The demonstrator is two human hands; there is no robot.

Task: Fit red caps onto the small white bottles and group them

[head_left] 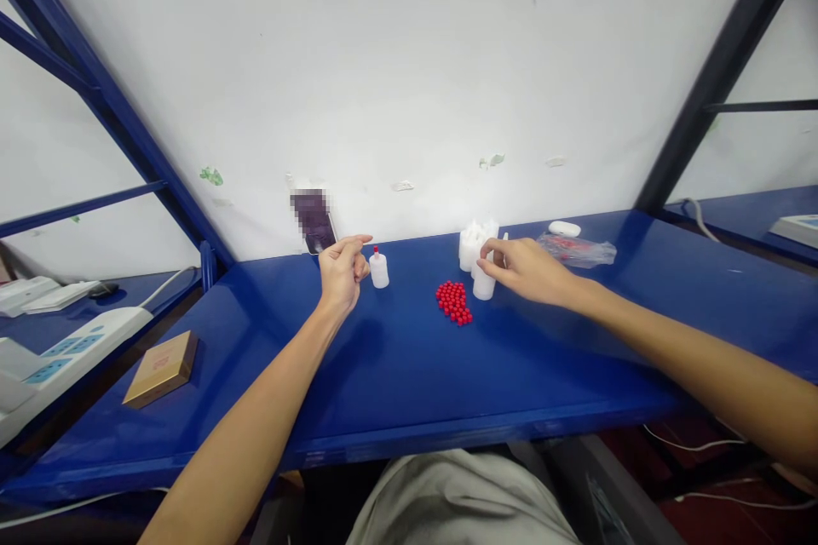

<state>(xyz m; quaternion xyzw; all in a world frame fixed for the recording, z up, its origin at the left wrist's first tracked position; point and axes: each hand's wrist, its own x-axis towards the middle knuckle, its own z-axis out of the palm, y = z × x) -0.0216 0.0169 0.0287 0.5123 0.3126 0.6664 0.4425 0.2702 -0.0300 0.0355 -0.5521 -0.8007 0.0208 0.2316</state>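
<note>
A small white bottle with a red cap [379, 268] stands on the blue table [409, 366], just right of my left hand [342, 271]. That hand hovers with its fingers curled loosely, thumb and forefinger pinched, and nothing visible in them. My right hand [524, 270] reaches to a cluster of uncapped white bottles [476, 244], its fingers closed around the nearest white bottle [484, 283]. A heap of several small red caps [454, 302] lies between the two hands.
A phone [315, 223] leans on the white wall at the back. A clear plastic bag with red bits [578, 249] and a white oval case [564, 228] lie far right. A brown box [162, 367] and a power strip [57, 353] sit at left.
</note>
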